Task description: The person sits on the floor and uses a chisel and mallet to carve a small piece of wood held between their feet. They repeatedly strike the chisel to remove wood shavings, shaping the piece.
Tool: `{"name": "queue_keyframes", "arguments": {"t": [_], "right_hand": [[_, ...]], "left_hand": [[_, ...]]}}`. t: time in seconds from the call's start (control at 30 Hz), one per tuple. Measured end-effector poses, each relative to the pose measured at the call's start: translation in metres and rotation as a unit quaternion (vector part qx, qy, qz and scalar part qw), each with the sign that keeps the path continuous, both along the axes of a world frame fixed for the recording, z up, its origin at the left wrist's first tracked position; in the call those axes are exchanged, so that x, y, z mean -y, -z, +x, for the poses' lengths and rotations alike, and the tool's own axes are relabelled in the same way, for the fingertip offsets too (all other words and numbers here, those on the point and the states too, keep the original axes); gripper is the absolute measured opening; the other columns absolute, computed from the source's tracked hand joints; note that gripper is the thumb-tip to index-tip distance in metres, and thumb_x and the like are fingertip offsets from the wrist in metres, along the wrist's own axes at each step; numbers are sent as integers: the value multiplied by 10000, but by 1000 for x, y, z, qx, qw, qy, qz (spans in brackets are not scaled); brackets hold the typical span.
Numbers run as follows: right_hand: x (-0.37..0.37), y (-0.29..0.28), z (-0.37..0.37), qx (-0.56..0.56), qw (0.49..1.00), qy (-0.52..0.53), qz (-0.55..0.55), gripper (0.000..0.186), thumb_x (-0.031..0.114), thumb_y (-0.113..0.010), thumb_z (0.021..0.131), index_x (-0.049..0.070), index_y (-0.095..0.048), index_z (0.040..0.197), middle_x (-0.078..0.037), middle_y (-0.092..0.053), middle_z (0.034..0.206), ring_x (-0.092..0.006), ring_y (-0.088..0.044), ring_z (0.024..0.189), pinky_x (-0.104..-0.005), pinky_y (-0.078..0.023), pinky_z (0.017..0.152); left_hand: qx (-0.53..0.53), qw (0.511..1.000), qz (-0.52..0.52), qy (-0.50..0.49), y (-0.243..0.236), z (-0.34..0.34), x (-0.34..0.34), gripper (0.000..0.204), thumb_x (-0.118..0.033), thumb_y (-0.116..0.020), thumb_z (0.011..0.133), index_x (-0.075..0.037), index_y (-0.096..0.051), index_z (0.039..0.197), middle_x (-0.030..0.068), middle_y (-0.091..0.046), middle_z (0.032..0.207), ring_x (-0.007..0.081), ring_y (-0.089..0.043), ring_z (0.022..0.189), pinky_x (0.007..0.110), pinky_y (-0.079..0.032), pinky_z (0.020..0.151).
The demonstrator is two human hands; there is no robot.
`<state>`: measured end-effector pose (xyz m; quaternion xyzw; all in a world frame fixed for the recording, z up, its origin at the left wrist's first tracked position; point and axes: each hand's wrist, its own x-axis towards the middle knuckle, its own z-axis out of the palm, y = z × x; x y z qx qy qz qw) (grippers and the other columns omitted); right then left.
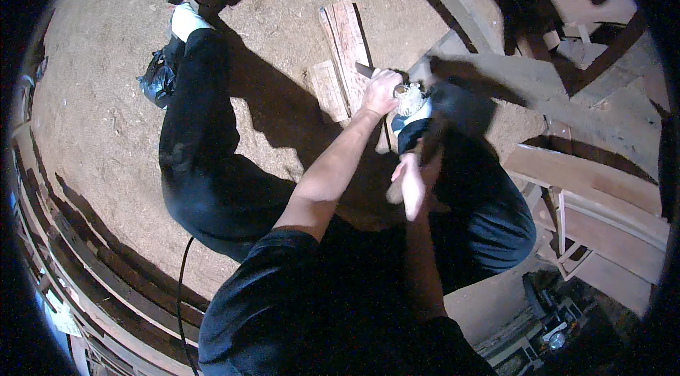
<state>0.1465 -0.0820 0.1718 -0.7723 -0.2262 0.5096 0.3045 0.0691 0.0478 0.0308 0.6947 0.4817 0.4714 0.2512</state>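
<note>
My left hand point(382, 90) is closed around a chisel point(364, 70) whose dark end points up and left. On the other side of the fist, the chisel's handle end point(410, 99) looks pale and frayed, like splintered wood. Under and just beyond the chisel lies a reddish-brown wooden board point(347, 40), with a shorter wood piece point(329, 89) along its left side. My right hand point(411, 185), blurred by motion, grips the handle of what looks like a mallet point(464, 108). The mallet's dark, smeared head is right of the frayed handle end.
Sawdust-strewn floor point(92, 93) surrounds my outstretched left leg point(195, 114) and bent right leg point(489, 227). A black plastic bag point(157, 80) lies beside my left shin. Large timbers point(524, 75) and stacked planks point(602, 181) stand on the right. A black cable point(180, 284) runs at lower left.
</note>
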Motion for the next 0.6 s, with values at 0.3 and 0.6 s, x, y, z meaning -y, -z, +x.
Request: {"name": "queue_keyframes", "arguments": {"t": [0.3,0.6], "right_hand": [[3,-25,0,-68,986,102,113,699,-21,-532,720,30,-179,1322,-77,-480,545,-159,-470,378,-310,-428,346],[-9,-19,8,-56,998,-3,23,518,-1,-526,722,32,-309,1191,-63,-474,563,-149,-461,364,-300,-407,323]], "left_hand": [[4,1000,-1,1,4,-4,1,222,-64,-604,515,-56,-494,707,116,-542,740,290,-531,774,375,-395,709],[-12,1000,5,-12,7,-3,-2,209,-84,-603,523,-62,-470,683,108,-513,696,287,-517,737,378,-385,689]]}}
